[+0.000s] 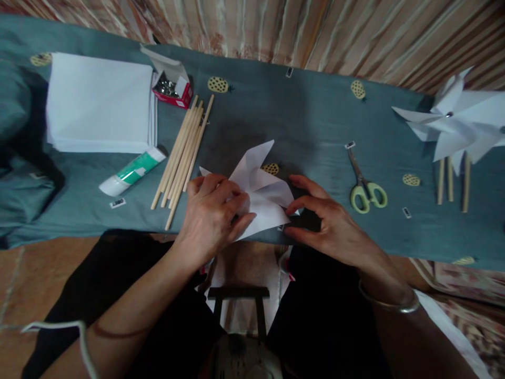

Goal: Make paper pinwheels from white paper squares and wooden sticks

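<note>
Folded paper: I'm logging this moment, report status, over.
Left hand on folded paper. Right hand open at its right edge. Scissors farther right, clear of both.

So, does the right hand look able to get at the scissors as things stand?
Probably yes: the right hand has its fingers spread at the pinwheel's edge, and only cloth shows between it and the scissors.
</note>
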A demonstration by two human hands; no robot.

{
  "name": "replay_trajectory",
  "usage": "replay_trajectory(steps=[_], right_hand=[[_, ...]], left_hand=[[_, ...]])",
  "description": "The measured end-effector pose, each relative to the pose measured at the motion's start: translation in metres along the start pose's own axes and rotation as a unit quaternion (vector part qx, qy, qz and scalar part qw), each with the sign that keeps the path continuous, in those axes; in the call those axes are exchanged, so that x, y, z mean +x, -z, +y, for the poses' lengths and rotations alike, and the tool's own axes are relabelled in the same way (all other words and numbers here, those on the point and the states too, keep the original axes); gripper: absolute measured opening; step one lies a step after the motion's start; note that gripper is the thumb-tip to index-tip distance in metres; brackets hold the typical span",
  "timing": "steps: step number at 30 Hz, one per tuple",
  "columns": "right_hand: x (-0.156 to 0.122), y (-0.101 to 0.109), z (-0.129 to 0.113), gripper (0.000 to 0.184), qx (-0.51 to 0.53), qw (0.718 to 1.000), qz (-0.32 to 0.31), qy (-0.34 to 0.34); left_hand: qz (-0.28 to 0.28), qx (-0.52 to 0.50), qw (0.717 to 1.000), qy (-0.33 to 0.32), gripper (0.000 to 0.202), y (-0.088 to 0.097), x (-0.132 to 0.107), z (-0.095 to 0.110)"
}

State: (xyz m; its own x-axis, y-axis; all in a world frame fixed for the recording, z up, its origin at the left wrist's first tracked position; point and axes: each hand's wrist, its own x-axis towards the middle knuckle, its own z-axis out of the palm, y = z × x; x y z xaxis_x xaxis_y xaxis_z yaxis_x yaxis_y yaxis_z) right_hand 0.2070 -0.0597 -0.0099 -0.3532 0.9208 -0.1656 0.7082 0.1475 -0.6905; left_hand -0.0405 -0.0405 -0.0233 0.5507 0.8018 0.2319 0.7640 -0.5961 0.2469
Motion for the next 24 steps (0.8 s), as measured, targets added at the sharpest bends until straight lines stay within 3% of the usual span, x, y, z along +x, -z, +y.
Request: replay_trajectory(steps=[3, 7, 11, 16, 19, 24], right_hand=[[0.000, -0.002, -0.001, 0.016, -0.022, 1.000, 0.005, 0.005], [-0.002, -0.005, -0.003, 0.010, -0.037, 0.997, 0.059, 0.032], [-0.004, -0.004, -0.006, 0.023, -0.007, 0.991, 0.115, 0.065], [0.000, -0.002, -0.015, 0.043, 0.012, 0.995, 0.062, 0.074], [0.006, -0.005, -0.018, 0.030, 0.037, 0.994, 0.052, 0.085], [0.017, -0.014, -0.018, 0.013, 0.047, 0.992, 0.086, 0.083]], left_hand=[[-0.007, 0.002, 1.000, 0.006, 0.020, 0.000, -0.001, 0.000], [0.003, 0.005, 1.000, 0.004, 0.021, -0.001, -0.001, -0.001], [0.000, 0.003, 1.000, 0.010, 0.020, -0.002, -0.001, -0.001], [-0.002, -0.010, 1.000, 0.017, 0.019, -0.002, -0.001, -0.001], [-0.013, -0.015, 0.999, 0.024, 0.018, -0.001, -0.001, 0.000], [-0.022, -0.015, 0.999, 0.029, 0.018, 0.000, -0.001, 0.001]])
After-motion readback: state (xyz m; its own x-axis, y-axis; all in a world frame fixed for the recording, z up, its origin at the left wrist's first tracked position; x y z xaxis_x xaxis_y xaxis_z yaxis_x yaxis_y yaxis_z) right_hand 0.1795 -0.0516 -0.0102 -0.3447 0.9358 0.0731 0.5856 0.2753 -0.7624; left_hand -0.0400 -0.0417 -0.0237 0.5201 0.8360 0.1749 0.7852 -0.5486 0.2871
